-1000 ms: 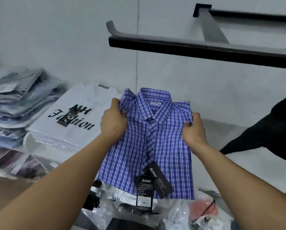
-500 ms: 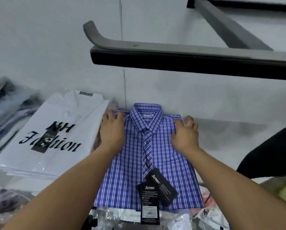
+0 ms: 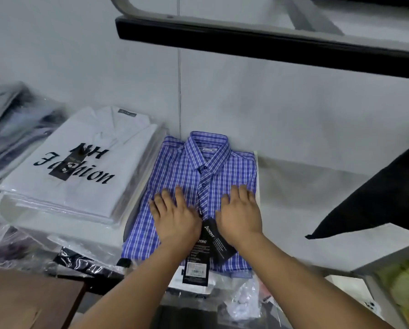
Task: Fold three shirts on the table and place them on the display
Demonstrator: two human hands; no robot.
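Note:
A folded blue plaid shirt (image 3: 213, 167) lies flat on the white display shelf (image 3: 293, 210), collar toward the wall. My left hand (image 3: 175, 217) rests flat on its left half, fingers straight. My right hand (image 3: 240, 214) lies flat on its right half, fingers spread. Black hang tags (image 3: 198, 260) dangle from the placket between my wrists, over the shirt's front edge.
A stack of bagged white shirts printed "NH Fashion" (image 3: 80, 167) sits just left of the plaid shirt. More bagged clothes (image 3: 11, 129) are piled at far left. A black rail (image 3: 269, 46) overhangs the shelf. A dark garment (image 3: 376, 200) hangs at right. Plastic-wrapped items (image 3: 234, 302) lie below the shelf edge.
The shirt came down from my grip onto the shelf. Both hands let go of its shoulders and slid toward me down its front, now lying flat at mid-shirt.

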